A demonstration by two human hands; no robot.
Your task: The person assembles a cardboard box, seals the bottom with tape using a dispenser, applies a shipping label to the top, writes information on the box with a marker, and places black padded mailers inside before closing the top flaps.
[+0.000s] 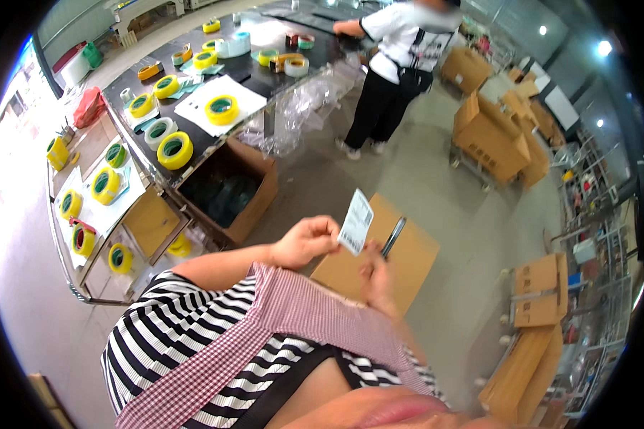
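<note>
At far left, a low shelf (pixel 86 214) loaded with yellow tape rolls (pixel 105 184) on pale sheets. Just right of it and reaching away to the far side, a long dark surface (pixel 265 79) carrying more yellow tape rolls, one (pixel 222 109) resting on a white sheet (pixel 220 104), plus a few white and brown rolls farther back. Beneath the near edge of that surface, an open cardboard box (pixel 229 193) on the floor, with crumpled clear plastic film (pixel 300 107) hanging just beyond it. At near centre, the left hand (pixel 306 241) raised in front of a striped top, thumb and fingers pinched shut on the lower left edge of a small white label (pixel 355 222), held upright and slightly tilted in the air. Touching the label's right side from below, the right hand (pixel 378 275), fingers closed around a dark pen (pixel 393 237) pointing up and away. Both hands close together, above a flat brown cardboard box (pixel 408 257) lying on the grey floor. Far beyond, another person (pixel 393 64) in a white shirt and dark trousers, standing at the surface's far end with one hand upon it. To the right, stacks of cardboard cartons (pixel 494 136) on carts, and more cartons (pixel 540 289) at near right beside cluttered shelving.
</note>
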